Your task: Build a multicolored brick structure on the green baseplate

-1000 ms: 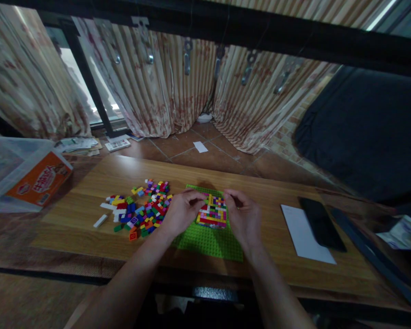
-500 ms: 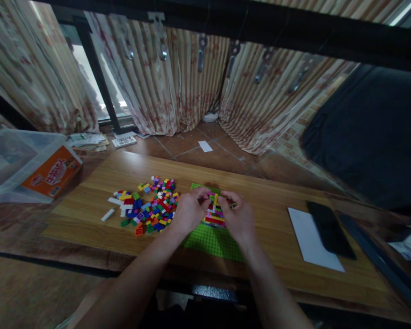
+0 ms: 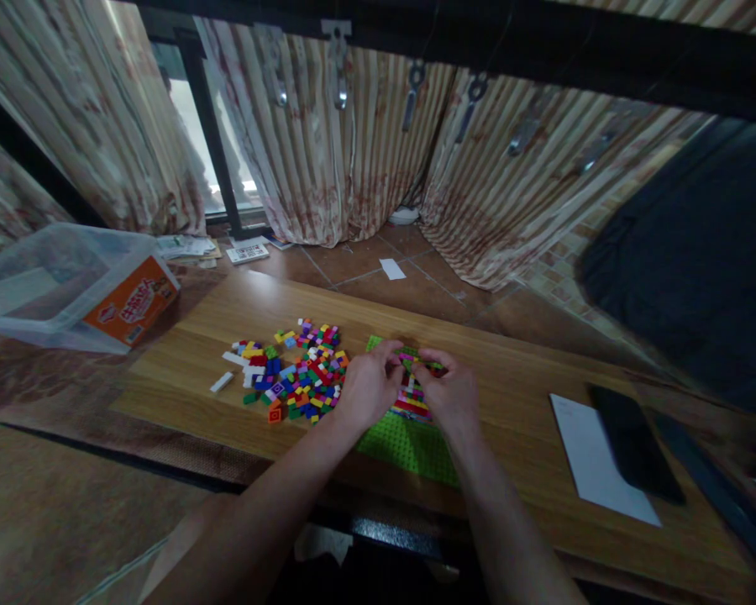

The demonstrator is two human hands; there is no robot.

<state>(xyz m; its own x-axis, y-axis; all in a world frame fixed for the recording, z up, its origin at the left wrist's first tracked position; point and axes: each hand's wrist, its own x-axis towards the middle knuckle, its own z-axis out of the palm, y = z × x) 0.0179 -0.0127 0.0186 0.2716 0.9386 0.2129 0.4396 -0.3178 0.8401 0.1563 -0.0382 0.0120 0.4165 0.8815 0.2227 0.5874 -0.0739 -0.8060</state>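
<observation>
A green studded baseplate [image 3: 409, 449] lies on the wooden board, carrying a low build of colourful toy bricks [image 3: 414, 406] in rows of red, yellow, pink and other colours. Over the build's left side is my left hand [image 3: 370, 386], its thumb and fingers curled together in a pinch. My right hand [image 3: 452, 393] bends over the right side, thumb and index finger close together. Anything between either hand's fingertips is too small or hidden to make out. To the left of my left hand spreads a pile of loose toy bricks [image 3: 308, 378] in mixed colours.
A clear plastic box [image 3: 69, 319] with an orange label stands at the far left. White paper [image 3: 595, 470] and a dark phone-like slab [image 3: 636, 441] lie on the right of the wooden board [image 3: 510, 403]. Curtains [image 3: 365, 160] hang behind, below a dark bar.
The whole view has shifted, so everything sits further right. Both hands stay over the build with small finger movements. A yellow brick seen between them earlier no longer shows there.
</observation>
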